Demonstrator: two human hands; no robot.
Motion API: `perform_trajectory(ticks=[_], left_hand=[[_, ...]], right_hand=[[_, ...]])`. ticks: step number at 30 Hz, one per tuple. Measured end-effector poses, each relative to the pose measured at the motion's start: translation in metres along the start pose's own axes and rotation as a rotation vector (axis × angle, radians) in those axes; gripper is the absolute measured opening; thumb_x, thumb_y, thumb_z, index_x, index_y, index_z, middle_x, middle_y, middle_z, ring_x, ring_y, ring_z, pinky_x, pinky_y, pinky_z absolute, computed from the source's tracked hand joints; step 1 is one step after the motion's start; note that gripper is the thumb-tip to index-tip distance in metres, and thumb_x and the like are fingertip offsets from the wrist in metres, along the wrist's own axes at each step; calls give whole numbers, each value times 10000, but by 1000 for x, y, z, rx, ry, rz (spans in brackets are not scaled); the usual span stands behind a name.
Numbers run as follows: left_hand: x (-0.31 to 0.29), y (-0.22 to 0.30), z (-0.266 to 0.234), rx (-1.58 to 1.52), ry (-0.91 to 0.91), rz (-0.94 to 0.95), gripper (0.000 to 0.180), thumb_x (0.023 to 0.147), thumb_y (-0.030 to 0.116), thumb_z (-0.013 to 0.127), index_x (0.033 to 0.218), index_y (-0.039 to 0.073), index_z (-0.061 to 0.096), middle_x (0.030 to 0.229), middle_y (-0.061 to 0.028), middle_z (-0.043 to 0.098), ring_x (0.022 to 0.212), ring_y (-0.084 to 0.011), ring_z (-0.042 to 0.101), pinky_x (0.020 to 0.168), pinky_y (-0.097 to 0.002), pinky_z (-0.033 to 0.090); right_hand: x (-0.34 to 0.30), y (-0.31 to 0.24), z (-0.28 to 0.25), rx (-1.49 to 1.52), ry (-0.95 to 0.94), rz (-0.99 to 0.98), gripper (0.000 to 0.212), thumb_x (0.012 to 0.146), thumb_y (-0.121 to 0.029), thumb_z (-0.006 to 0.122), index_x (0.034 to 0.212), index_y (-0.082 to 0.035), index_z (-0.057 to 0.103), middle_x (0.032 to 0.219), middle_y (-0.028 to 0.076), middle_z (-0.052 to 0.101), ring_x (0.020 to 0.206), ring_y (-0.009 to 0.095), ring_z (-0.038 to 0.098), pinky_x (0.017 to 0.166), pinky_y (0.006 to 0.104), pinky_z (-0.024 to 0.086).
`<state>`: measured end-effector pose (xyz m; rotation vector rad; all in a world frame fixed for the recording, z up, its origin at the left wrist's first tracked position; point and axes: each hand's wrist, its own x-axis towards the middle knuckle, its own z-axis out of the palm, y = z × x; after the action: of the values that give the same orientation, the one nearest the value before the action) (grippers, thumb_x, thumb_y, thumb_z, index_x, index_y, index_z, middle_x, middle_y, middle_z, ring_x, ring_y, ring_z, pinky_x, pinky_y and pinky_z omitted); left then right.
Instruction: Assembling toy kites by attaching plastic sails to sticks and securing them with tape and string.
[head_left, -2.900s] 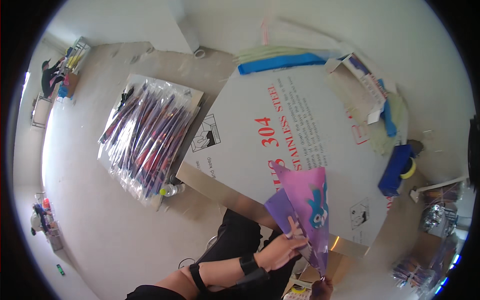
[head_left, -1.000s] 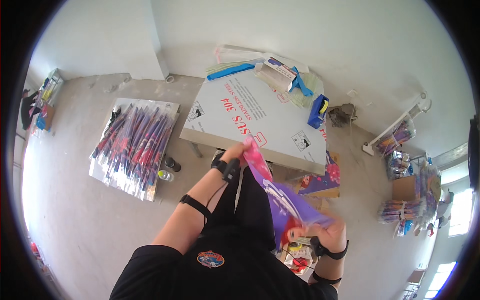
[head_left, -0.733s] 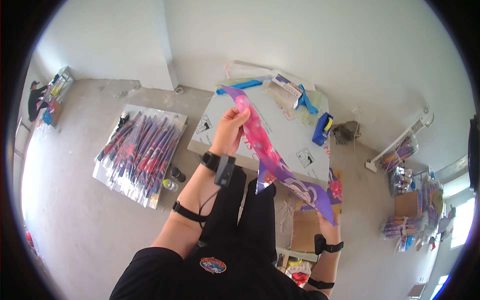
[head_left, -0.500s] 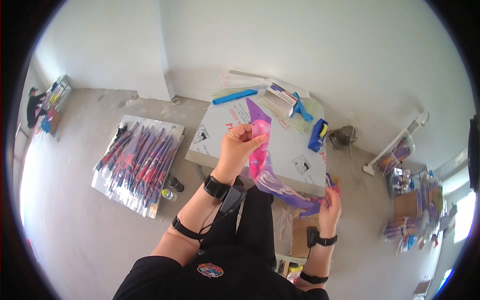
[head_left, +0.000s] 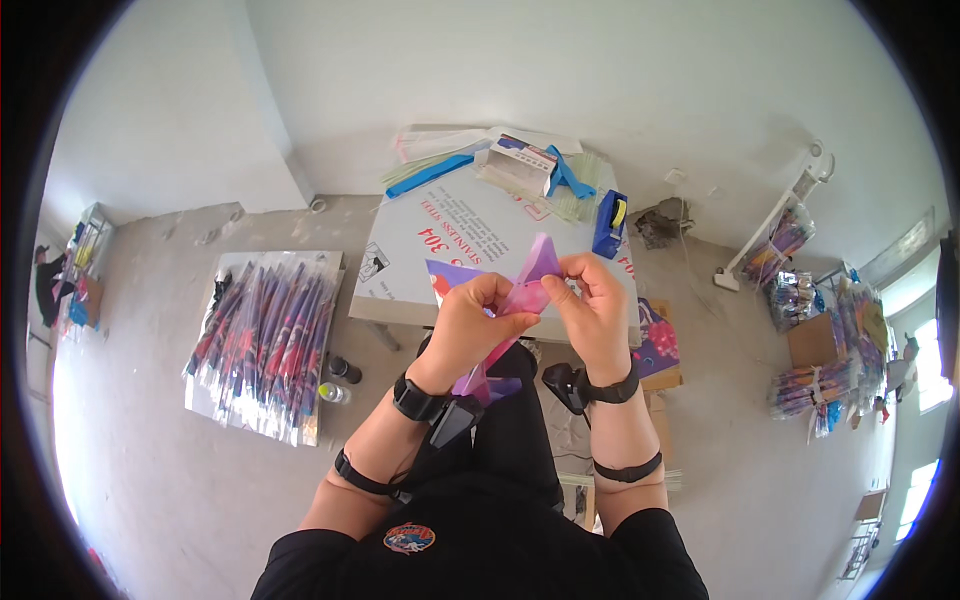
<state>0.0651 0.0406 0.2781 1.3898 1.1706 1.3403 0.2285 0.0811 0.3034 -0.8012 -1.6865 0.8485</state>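
Pinched between the thumbs and fingers of both hands is a thin purple and pink printed sheet (head_left: 541, 258), folded into a narrow strip, with its upper end sticking up above my fingers. My left hand (head_left: 466, 328) grips it lower down, near its middle. Close beside it, my right hand (head_left: 598, 312) holds the strip nearer the top. The strip's lower part hangs below my left hand over my lap. A flap of purple and red printed material shows just beyond my left hand; whether it belongs to the same sheet I cannot tell.
Ahead stands a film-covered table (head_left: 400, 225) bearing a blue tape dispenser (head_left: 608, 228), a small box (head_left: 517, 160) and blue strips (head_left: 568, 175). Wrapped purple bundles (head_left: 268, 340) lie on a board at left, beside two bottles (head_left: 345, 369). Another printed sheet (head_left: 657, 345) sits right of the table.
My right hand has come up and inward from the lower right to beside my left hand. The sheet, stretched out between the hands before, is now gathered between them. The view has shifted slightly.
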Motion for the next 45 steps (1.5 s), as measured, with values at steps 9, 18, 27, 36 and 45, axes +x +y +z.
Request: perform_trajectory(ticks=[9, 18, 27, 36, 45], left_hand=[[12, -8, -1, -334, -89, -236, 214, 889, 213, 658, 808, 16, 643, 724, 52, 567, 633, -13, 463, 559, -188, 381], [39, -23, -16, -410, -24, -319, 213, 925, 250, 602, 931, 49, 669, 829, 29, 626, 738, -36, 541, 650, -193, 420], [89, -115, -201, -931, 616, -377, 118, 876, 237, 659, 905, 128, 624, 728, 29, 554, 609, -82, 499, 505, -216, 396], [64, -199, -303, -913, 728, -485, 134, 884, 200, 644, 813, 110, 575, 652, 36, 545, 451, -32, 414, 360, -126, 289], [112, -249, -322, -269, 189, -866, 143, 834, 153, 674, 836, 14, 644, 723, -62, 645, 615, -129, 635, 542, -244, 548]], right_hand=[[1, 24, -5, 46, 115, 79, 79, 814, -30, 681, 820, 39, 644, 787, 42, 620, 673, 93, 516, 621, 224, 411], [2, 44, -32, 83, 214, 110, 70, 833, -61, 677, 840, 5, 657, 781, 13, 611, 658, 84, 510, 581, 215, 395], [-39, 82, -136, 714, 381, 123, 90, 922, -37, 543, 991, -53, 599, 894, 36, 630, 819, 152, 620, 706, 290, 519], [-113, 119, -245, 652, 597, 152, 59, 930, -53, 525, 920, -70, 581, 893, 39, 627, 856, 163, 596, 790, 322, 477], [-143, 151, -276, 324, 620, 379, 156, 949, -109, 519, 810, -44, 537, 691, 31, 510, 638, 123, 473, 619, 265, 390]])
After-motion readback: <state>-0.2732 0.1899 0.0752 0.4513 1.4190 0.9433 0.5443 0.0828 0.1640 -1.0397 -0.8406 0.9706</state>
